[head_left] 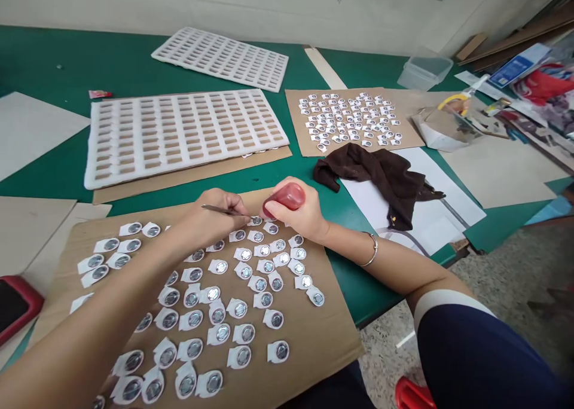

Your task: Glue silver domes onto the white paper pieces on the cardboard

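Note:
My left hand (217, 217) is closed on thin dark metal tweezers (219, 209), their tip near the far edge of a cardboard sheet (318, 337). Close beside it, my right hand (309, 214) wraps round a glossy red squeeze bottle (290, 196); its nozzle end is hidden. Under both hands lie many small white tabs, each with a round silvery disc, such as the tab (255, 220) nearest the fingertips and another tab (278, 350) near the front. My left forearm covers part of the sheet.
A white slotted foam tray (188, 135) lies beyond the cardboard, with a second foam tray (219, 59) behind. At the back right, another cardboard sheet (300, 137) bears more tabs. A brown cloth (381, 176), clear tub (425, 71) and yellow-handled scissors (452, 101) lie to the right.

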Demonstrator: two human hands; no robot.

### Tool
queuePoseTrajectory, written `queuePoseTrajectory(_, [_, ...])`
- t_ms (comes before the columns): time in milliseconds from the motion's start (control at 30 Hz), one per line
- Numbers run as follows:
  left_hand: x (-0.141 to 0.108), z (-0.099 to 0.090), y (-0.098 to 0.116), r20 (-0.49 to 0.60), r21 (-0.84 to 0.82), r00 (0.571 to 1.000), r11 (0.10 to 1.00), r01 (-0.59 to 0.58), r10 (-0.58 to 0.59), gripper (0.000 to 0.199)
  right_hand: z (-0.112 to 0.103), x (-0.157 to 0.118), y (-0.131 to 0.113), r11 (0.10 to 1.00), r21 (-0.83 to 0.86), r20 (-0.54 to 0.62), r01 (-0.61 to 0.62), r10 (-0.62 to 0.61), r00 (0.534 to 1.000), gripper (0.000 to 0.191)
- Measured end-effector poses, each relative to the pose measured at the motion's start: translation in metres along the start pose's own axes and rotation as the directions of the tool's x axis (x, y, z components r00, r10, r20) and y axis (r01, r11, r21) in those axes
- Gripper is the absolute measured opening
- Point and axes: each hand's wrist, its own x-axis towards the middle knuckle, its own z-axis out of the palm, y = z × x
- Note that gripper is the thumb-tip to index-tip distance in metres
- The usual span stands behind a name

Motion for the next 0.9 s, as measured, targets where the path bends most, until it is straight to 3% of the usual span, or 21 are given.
queuePoseTrajectory(267, [-0.006,0.004,0.000,-0.026,0.018,1.000,1.000,-0.004,0.005,0.024,0.005,-0.003,0.009,0.986,-0.087,0.005,0.143,-0.143,0.990,0.026])
queuePoseTrajectory(900, [-0.010,0.005,-0.007,-0.037,0.006,0.998,0.998,-0.060,0.060,0.025,0.008,-0.003,0.011,0.983,-0.095,0.005,0.159,-0.159,0.987,0.028])
